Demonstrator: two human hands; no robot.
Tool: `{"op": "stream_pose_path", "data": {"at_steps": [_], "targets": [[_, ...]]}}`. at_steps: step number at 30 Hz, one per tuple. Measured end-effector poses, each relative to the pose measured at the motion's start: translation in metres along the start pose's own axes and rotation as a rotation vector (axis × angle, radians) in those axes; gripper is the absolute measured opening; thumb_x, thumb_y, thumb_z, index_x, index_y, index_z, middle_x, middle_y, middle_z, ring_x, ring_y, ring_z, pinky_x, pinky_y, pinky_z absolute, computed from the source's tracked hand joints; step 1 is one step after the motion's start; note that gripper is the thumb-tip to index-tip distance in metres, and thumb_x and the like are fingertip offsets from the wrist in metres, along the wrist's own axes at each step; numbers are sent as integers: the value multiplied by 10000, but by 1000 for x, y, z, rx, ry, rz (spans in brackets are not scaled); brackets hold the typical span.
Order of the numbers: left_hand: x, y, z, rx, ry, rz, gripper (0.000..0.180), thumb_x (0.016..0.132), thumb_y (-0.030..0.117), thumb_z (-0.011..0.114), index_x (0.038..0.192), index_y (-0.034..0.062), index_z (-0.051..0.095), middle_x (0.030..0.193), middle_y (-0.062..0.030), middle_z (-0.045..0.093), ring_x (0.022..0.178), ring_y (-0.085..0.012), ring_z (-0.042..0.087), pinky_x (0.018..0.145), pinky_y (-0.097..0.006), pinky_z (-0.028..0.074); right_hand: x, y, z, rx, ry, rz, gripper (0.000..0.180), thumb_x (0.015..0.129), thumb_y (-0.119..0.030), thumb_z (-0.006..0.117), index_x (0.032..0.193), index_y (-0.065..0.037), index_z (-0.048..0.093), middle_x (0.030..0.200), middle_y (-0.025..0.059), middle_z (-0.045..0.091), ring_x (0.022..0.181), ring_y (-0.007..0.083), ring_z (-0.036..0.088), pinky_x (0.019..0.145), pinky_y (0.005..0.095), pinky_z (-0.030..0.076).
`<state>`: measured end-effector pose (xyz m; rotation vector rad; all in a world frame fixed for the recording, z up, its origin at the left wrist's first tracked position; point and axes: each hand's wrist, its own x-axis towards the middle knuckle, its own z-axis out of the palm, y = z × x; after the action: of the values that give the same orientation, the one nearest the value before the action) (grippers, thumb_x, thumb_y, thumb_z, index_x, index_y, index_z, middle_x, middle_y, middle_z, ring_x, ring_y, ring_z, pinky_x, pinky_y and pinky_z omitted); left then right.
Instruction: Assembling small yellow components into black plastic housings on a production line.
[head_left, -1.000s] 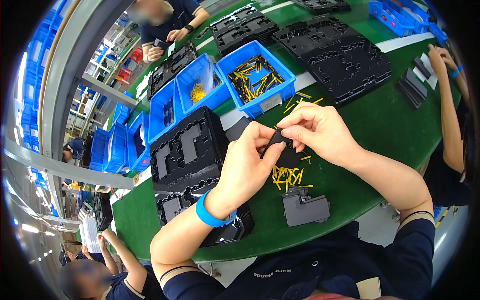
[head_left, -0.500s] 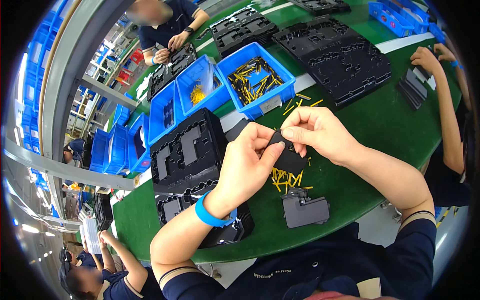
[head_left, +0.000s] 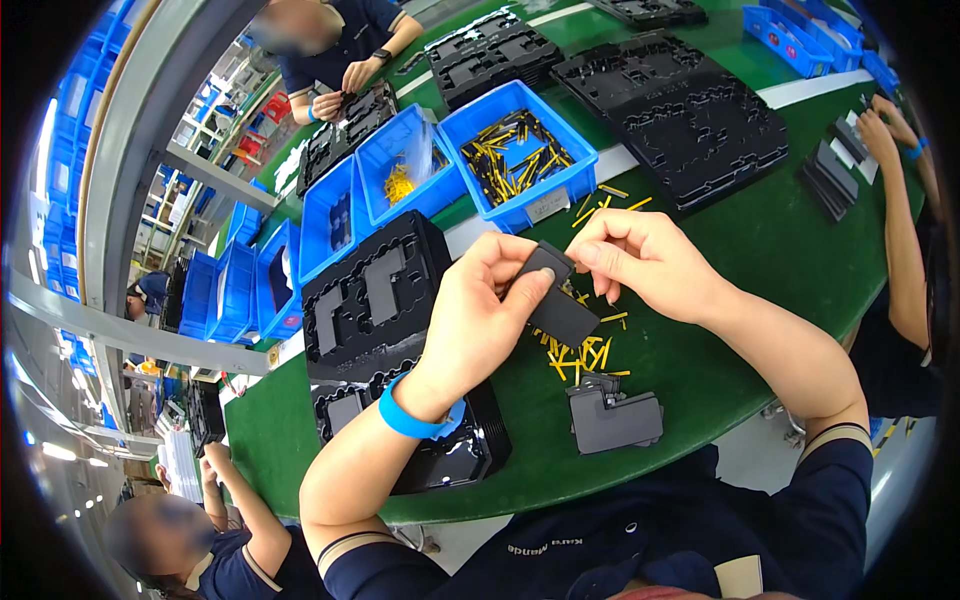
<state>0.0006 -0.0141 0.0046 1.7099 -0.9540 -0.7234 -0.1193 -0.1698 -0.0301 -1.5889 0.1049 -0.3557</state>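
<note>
My left hand [head_left: 478, 312] is closed on a flat dark grey L-shaped battery-like piece [head_left: 563, 315], thumb on its upper face and fingers behind it. My right hand [head_left: 655, 262] is just right of the piece's upper end, thumb and forefinger pinched together; anything between them is too small to make out. Under the held piece lie loose yellow strips [head_left: 590, 357] on the table. Closer to me rests a small stack of similar L-shaped pieces [head_left: 618, 422].
Black moulded trays [head_left: 375, 290] stand to my left, with grey pieces in their pockets. Beyond my hands are blue bins [head_left: 545, 205] of yellow-and-black strips. More black trays [head_left: 690, 135] lie at the far right. Co-workers' hands [head_left: 880, 135] work at the green table's [head_left: 740, 370] edges.
My right hand has drawn slightly right, off the held piece. My left hand has shifted a little left and turned the piece, so more of it shows.
</note>
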Motion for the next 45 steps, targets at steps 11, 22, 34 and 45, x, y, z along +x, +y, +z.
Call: {"op": "stream_pose_path", "data": {"at_steps": [11,22,34,45], "targets": [[-4,-5,9,207,42,148,200,810,47,664,965,-24,560,852,-159,690,785,-162,673,663,-262,505,0,8,7,237,7,73,184,891,-182,597,829,-10,576,659,9,560,570,52,527,508,197,438],[-6,4,11,67,8,99,318,849,-43,594,1161,-16,541,967,-87,658,885,-94,599,774,-219,468,0,6,6,278,-9,76,185,901,-187,580,823,-20,575,662,4,557,581,51,528,516,195,440],[5,-8,-6,-112,-53,-41,278,904,51,556,1181,38,563,812,-10,655,671,-36,561,552,-192,444,3,7,-8,-345,-15,-388,210,756,35,666,958,-14,637,843,81,606,738,160,610,625,259,496],[9,7,-28,-228,37,-78,332,917,77,510,1248,57,499,908,-16,650,765,-80,597,634,-205,462,18,13,-38,-331,44,11,195,830,-88,636,1005,-2,629,838,87,655,737,149,632,671,287,506]]}}
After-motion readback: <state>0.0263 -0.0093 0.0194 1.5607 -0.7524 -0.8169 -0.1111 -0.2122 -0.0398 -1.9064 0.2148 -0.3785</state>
